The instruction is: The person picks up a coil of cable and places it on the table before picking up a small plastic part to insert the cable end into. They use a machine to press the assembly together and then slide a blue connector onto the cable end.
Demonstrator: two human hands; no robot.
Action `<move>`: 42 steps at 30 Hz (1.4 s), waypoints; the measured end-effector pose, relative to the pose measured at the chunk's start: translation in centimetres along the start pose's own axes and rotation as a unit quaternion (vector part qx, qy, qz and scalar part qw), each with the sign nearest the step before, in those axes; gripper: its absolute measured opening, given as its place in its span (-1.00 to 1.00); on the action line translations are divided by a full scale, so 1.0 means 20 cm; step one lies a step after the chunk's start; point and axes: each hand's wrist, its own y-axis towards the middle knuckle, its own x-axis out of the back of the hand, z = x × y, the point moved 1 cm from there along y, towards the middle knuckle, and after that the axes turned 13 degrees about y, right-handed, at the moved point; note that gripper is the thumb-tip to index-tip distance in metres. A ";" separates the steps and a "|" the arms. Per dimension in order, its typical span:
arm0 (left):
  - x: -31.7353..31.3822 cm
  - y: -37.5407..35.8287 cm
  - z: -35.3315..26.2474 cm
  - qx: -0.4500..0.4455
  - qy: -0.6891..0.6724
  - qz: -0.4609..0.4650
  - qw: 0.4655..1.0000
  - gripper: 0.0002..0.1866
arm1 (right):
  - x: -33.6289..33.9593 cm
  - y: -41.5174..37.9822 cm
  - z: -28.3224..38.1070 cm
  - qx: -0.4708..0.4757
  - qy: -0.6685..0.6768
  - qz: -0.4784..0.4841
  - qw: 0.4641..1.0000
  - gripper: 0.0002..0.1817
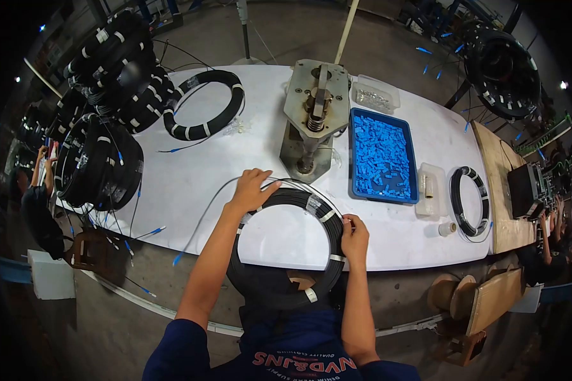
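Note:
A coil of black cable (pixel 332 236), bound with white ties and clear tape, rests partly on the table and overhangs its front edge toward my lap. My left hand (pixel 253 192) is at the coil's upper left, fingers stretched and thumb apart, over a loose cable end. That loose cable (pixel 201 214) curves down to the left and ends in a blue connector (pixel 177 259). On the coil's right side, my right hand (pixel 356 239) has its fingers closed in a pinch on the cable; the exact grip is partly hidden.
Behind the coil stands a metal press (pixel 316 101). A blue tray (pixel 415 171) holds many small blue parts. Clear boxes (pixel 440 208) flank it. Other cable coils (pixel 204 129) lie on the table, with stacked coils (pixel 117 82) at left. Other people work at both sides.

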 end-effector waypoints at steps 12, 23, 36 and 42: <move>0.19 -0.35 -0.11 0.119 0.073 0.002 0.990 -0.38 | -0.18 0.04 0.14 0.141 -0.067 -0.049 0.986 -0.82; 0.26 -0.38 -0.04 0.188 0.140 -0.020 0.972 -0.27 | -0.38 0.30 0.23 0.314 -0.035 0.132 0.940 -0.73; -0.05 0.09 -0.28 -0.087 -0.154 -0.090 0.980 -0.85 | -0.30 0.20 0.24 0.141 0.102 0.020 0.984 -0.87; -0.02 0.05 -0.31 -0.003 -0.136 -0.075 0.988 -0.86 | -0.36 0.20 0.20 0.147 0.044 -0.041 0.987 -0.85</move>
